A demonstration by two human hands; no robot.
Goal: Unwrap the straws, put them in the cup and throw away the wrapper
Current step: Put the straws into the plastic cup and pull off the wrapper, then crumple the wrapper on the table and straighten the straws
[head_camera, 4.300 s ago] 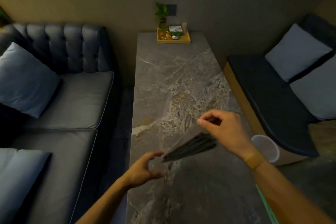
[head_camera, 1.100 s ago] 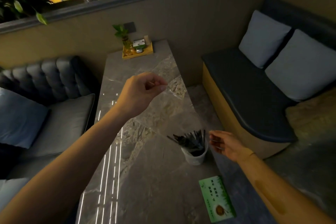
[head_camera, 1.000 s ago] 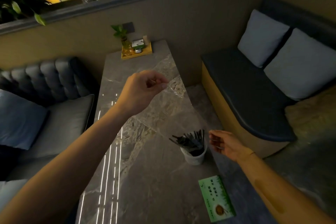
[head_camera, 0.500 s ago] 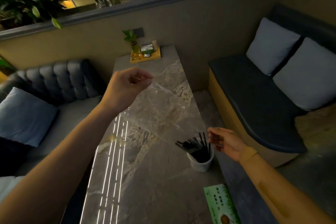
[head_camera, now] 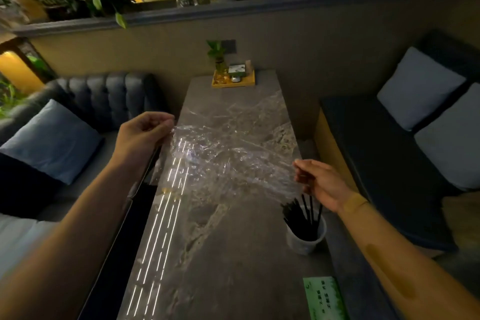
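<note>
One clear plastic wrapper (head_camera: 228, 163), pinched between left hand (head_camera: 141, 135) and right hand (head_camera: 320, 182). One white cup (head_camera: 306, 238), near right, holding black straws (head_camera: 302, 213), uncounted. One green card (head_camera: 324, 299), print illegible.

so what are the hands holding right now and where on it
Both hold the clear crinkled plastic wrapper, stretched over the table: the left hand pinches its far left corner, the right hand its near right edge.
</note>
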